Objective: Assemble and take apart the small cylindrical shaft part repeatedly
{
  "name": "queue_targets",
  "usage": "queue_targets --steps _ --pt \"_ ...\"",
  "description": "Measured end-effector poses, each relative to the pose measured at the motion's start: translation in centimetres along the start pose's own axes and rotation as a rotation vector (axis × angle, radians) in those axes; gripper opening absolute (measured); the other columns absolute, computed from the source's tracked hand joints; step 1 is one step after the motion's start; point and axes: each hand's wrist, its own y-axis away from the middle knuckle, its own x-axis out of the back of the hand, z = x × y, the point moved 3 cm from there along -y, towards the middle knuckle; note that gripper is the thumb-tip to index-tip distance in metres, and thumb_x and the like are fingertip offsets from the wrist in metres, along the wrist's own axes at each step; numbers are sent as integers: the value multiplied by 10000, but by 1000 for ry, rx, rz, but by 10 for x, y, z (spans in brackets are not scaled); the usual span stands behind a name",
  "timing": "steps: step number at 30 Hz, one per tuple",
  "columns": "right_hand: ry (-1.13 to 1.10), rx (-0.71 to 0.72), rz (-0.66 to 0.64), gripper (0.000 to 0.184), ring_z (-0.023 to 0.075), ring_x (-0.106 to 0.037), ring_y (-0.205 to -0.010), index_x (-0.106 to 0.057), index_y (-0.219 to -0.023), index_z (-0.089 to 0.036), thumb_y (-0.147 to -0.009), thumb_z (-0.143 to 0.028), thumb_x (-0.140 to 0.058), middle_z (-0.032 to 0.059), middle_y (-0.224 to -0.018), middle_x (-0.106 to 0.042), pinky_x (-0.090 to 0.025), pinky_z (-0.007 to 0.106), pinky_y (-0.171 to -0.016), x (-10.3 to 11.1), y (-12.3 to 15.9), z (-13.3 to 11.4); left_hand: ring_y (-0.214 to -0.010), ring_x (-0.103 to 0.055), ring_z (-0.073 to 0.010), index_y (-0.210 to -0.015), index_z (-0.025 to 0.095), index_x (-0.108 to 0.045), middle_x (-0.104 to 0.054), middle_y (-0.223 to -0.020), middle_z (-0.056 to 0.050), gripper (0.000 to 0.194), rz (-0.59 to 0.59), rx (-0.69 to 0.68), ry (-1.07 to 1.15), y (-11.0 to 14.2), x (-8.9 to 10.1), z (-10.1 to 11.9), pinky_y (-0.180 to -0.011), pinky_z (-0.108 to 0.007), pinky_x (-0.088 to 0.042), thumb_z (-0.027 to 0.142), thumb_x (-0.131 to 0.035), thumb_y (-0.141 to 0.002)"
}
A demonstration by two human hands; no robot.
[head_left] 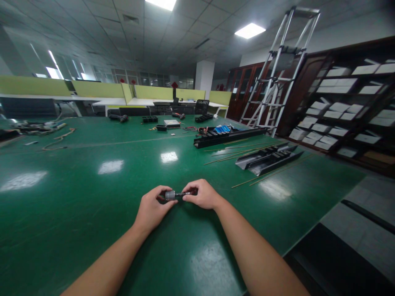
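Observation:
Just above the green table, a small silver-grey cylinder point(170, 195) sits between the thumb and fingers of my left hand point(152, 207). A thin dark shaft point(180, 194) points from its right end toward my right hand point(202, 194). My right thumb and fingers are pinched on the far end of that shaft, which they partly cover. The piece lies roughly level, and both hands are closed on it. Whether it is a motor or a tool bit I cannot tell.
Right of my hands, black metal channels point(271, 159) and thin brass-coloured rods point(226, 158) lie on the green table point(92, 230). A longer black channel point(231, 137) bears a blue part point(222, 129). Farther back are a white box point(172, 123) and cables point(58, 137). A ladder point(279, 74) stands beyond.

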Motion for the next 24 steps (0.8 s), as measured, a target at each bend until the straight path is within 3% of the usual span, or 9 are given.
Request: queue_targets --steps 7,13,18,21,24 --pt "9 -10 8 174 134 -577 -611 -753 -853 -134 -725 -242 -707 35 -696 -682 -442 233 -588 5 0 3 -845 -630 -172 -994 235 -649 -677 -971 5 293 5 7 -13 -1 1 1 -748 -277 -503 333 -743 -735" --pt "14 -6 32 155 145 -598 -635 -754 -832 -140 -714 -232 -714 39 -707 -693 -454 242 -610 15 1 4 -712 -601 -156 -994 245 -646 -678 -927 18 309 19 37 -90 0 5 3 -680 -277 -481 374 -747 -731" --pt "-17 -13 62 165 152 -614 -668 -755 -840 -142 -718 -247 -717 52 -753 -711 -468 244 -628 23 3 9 -756 -614 -177 -983 235 -651 -684 -909 3 346 179 57 -144 -1 20 6 -710 -286 -469 447 -744 -726" --pt "-17 -50 71 167 139 -594 -624 -756 -832 -135 -705 -237 -722 44 -710 -696 -451 230 -588 23 3 18 -787 -632 -189 -1061 222 -641 -692 -922 -15 443 296 141 -54 -3 26 2 -721 -285 -473 499 -730 -727" --pt "-19 -93 46 178 127 -574 -585 -759 -828 -125 -686 -229 -730 37 -670 -678 -432 218 -548 19 3 27 -862 -654 -205 -1138 217 -639 -704 -967 -32 489 334 245 106 -5 29 -2 -774 -292 -480 534 -676 -767"
